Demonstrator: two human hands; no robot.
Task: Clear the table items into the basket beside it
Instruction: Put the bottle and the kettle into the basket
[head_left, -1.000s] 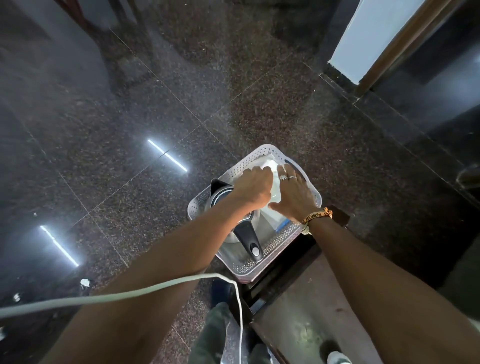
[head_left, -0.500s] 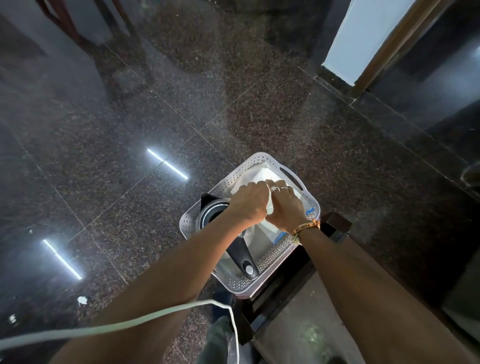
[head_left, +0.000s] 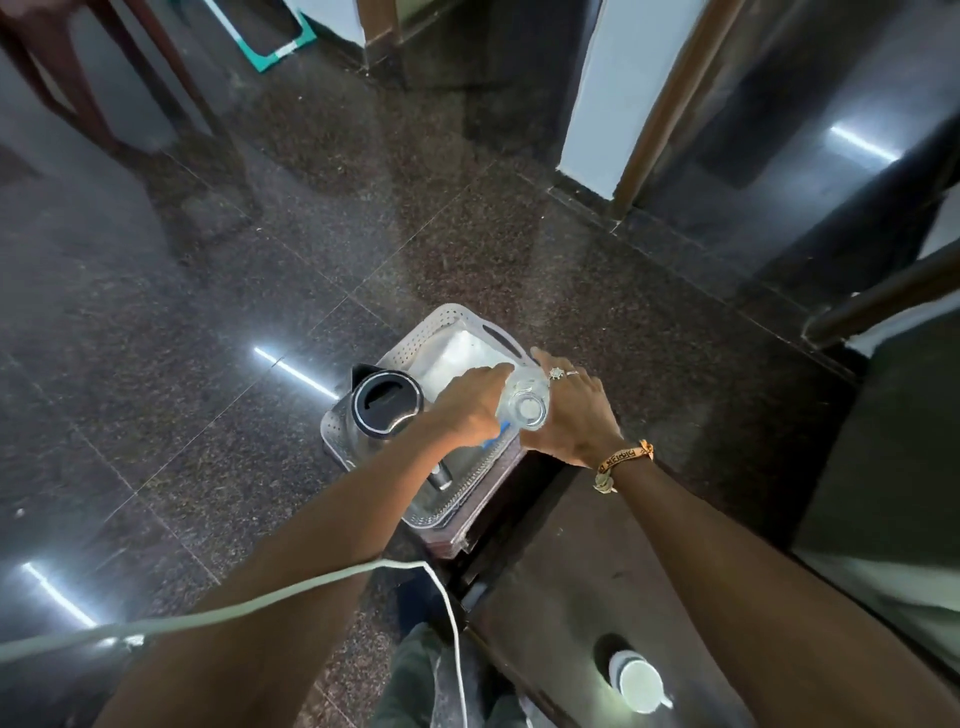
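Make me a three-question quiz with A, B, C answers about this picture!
1. Where is the kettle? A in the basket; B on a chair; C on a shelf.
2. What colour is the cup on the table? A red; B white; C green.
3. The clear bottle is: A rolling away; B held by both hands; C standing alone.
1 A, basket walls surround it. 2 B, it looks white. 3 B, left hand and right hand hold it.
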